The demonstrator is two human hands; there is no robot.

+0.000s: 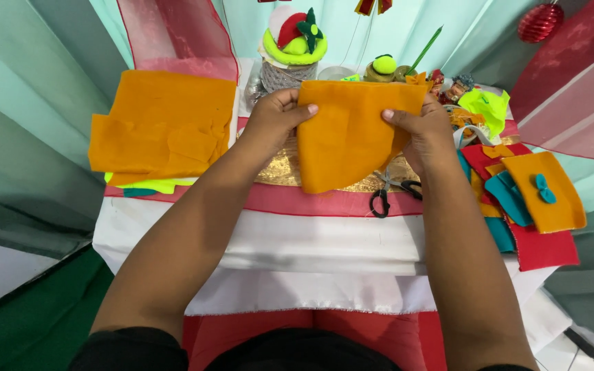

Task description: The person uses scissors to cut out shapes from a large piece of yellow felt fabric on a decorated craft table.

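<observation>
Above the middle of the table [262, 240], held up between both your hands: one piece of orange felt [348, 134], curved along its lower edge, hanging just over a gold plate [278, 170].

- Left hand [275, 117]: fingers closed on the felt's upper left edge, thumb in front.
- Right hand [426, 129]: fingers closed on the upper right edge, thumb in front.
- Scissors [388, 192]: black-handled, lying on the table just below the felt and beside your right wrist.
- Stack of orange felt sheets [163, 127]: to your left, resting on yellow and teal pieces.
- Felt scraps [531, 199]: red, teal and orange, crowded at your right, near the table's edge.
- Small decorations [294, 41]: a green-and-red hat-shaped piece and small figures along the back.

Risks, as judged from this layout:
- You grip only the top edge, so the loose lower part may sag or fold and land creased or crooked if you lower it.
- Your right forearm passes close over the scissors; a downward move could knock them or catch the felt on the blades.
- The scraps at your right sit near the edge; a sweep of your elbow could push them off.
- The decorations stand just behind the felt; pushing it forward could tip them.
</observation>
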